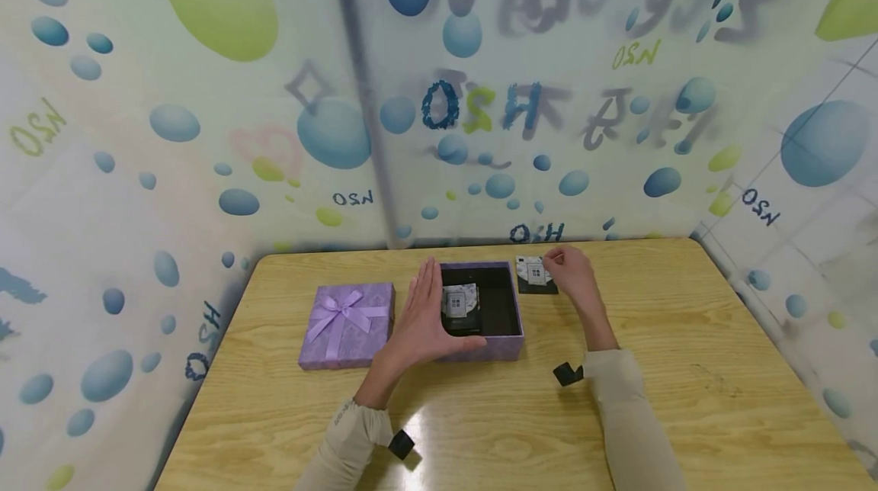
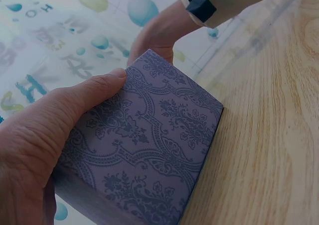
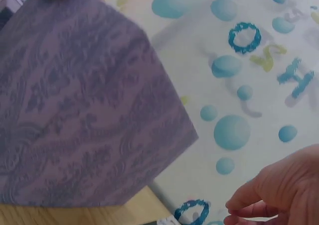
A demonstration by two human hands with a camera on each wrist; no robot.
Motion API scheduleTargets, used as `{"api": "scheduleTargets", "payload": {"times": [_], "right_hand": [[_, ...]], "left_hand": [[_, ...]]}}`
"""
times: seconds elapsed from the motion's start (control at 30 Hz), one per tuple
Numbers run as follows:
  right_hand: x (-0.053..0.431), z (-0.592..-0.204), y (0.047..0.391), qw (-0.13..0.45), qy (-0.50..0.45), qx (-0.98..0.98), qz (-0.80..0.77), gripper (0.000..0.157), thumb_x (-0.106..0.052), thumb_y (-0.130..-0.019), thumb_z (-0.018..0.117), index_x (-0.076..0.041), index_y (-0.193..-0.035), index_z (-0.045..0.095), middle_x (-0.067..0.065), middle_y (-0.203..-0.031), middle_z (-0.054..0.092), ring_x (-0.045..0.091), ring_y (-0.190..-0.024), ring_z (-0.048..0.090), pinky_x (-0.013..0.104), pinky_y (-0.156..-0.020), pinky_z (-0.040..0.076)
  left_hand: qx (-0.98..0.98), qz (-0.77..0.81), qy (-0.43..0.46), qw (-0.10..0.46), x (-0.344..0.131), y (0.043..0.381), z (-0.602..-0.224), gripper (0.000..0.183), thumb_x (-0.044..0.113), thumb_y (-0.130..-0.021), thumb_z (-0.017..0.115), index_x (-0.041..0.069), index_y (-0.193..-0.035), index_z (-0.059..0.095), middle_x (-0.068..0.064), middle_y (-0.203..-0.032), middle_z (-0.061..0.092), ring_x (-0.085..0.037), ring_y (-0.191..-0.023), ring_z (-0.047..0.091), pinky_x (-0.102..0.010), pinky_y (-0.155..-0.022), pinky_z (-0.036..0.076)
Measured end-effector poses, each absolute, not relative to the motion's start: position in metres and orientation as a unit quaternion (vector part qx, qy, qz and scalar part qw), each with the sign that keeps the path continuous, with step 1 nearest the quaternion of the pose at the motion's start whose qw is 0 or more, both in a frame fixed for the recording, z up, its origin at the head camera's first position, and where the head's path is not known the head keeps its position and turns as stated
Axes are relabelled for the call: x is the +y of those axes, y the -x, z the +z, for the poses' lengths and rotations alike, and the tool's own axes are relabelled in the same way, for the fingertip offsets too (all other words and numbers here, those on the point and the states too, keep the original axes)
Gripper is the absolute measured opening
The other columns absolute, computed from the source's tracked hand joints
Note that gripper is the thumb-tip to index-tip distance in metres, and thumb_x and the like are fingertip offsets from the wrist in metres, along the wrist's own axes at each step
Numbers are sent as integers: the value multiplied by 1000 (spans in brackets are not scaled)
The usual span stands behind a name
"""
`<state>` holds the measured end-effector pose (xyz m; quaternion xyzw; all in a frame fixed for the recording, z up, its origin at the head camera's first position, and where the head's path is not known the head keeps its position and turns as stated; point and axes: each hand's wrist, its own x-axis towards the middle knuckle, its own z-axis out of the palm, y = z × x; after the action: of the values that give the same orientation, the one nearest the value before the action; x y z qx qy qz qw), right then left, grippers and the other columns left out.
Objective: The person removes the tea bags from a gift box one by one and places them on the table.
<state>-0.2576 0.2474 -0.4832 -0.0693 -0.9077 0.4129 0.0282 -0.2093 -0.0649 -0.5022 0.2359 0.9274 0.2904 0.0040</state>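
A purple patterned gift box (image 1: 516, 348) stands without its lid on the table, its inside black. In it, toward the left, lies a black-and-white packet (image 1: 460, 309). My left hand (image 1: 420, 322) rests against the box's left front corner, with straight fingers along the left side and the thumb stretched over the patterned front (image 2: 144, 130). Right of the box, a second black-and-white packet (image 1: 533, 274) lies on the table. The loosely bent fingers of my right hand (image 1: 571, 271) hover by its upper right corner; the right wrist view shows a gap between them.
The purple lid (image 1: 353, 323) with a ribbon bow lies left of the box. The wooden table (image 1: 494, 430) meets a wall covering (image 1: 274, 110) printed with blue and green bubbles behind it. Small black devices (image 1: 401, 444) sit at both wrists.
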Motion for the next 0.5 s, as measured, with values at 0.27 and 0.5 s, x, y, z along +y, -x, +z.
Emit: {"api": "scheduleTargets", "payload": {"times": [0.27,0.5], "right_hand": [[234,-472,252,70,37,-914,398,28,-16,-104,54,6,-116,66,24,-111,68,37,-99,65,50,-84,54],[221,-463,246,82,0,-912,402,24,-16,-104,56,4,-113,67,22,-108,69,36,-95,66,50,-84,54]], "left_hand": [[926,295,-237,3,-65,209,-502,151,85,-69,75,18,-163,-23,2,-171,-26,-16,-158,-21,-51,-129,0],[927,294,-232,11,-65,209,-502,151,85,-69,76,20,-162,-25,4,-170,-29,-13,-157,-24,-48,-129,-2]]}}
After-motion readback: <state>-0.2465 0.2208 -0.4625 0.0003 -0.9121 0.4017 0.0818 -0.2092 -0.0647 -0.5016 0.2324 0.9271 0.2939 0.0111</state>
